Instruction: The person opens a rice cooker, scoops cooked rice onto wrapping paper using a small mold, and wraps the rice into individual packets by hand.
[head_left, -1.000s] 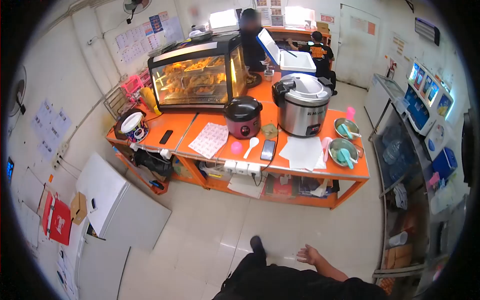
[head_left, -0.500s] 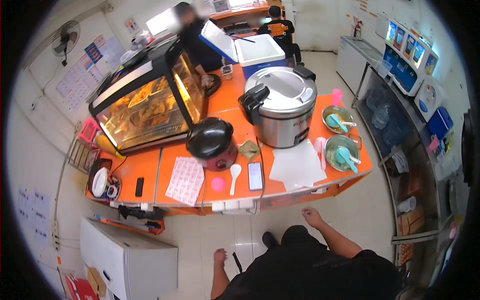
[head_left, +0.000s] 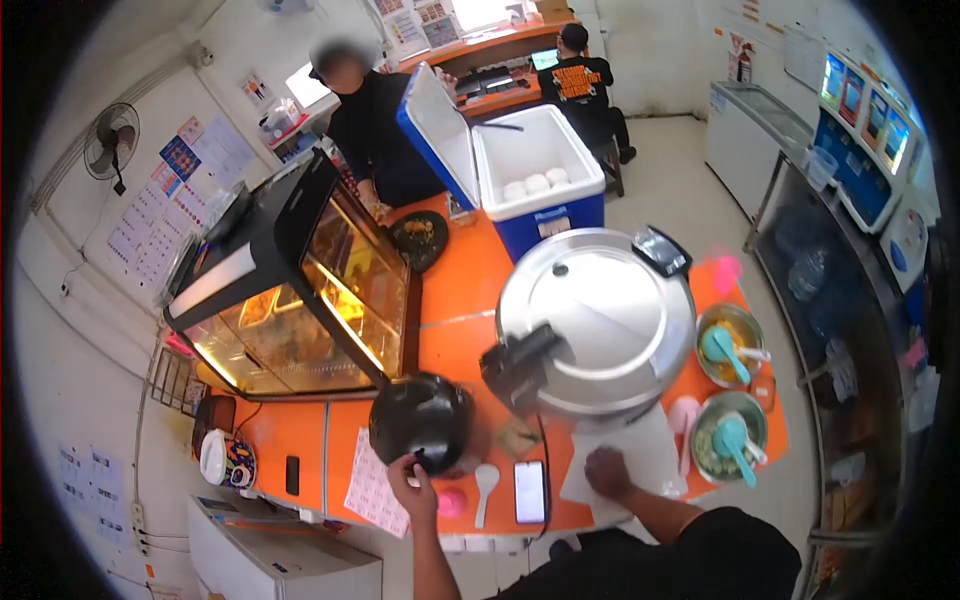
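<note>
My left hand (head_left: 412, 487) is at the front edge of a small rice cooker with a glossy black lid (head_left: 420, 420). Its fingertips touch the lid's front and are spread apart, with no firm grip visible. My right hand (head_left: 608, 472) rests closed, knuckles down, on white paper sheets (head_left: 655, 465); its fingertips are hidden underneath. Behind it stands a large steel rice cooker (head_left: 600, 310) with its lid down. Between my hands lie a white rice paddle (head_left: 485, 495), a phone (head_left: 530, 492) with a lit screen and a pink round object (head_left: 453, 503).
A lit food warmer (head_left: 290, 300) stands at the left. An open blue cooler (head_left: 545, 190) holds several white round items. Two steel bowls (head_left: 730, 345) with turquoise spoons are at the right. One person (head_left: 375, 140) stands behind the warmer; another person (head_left: 575, 85) sits farther back.
I have moved closer to the table. My left hand has risen from my side to the small cooker, and my right hand has come down onto the paper sheets.
</note>
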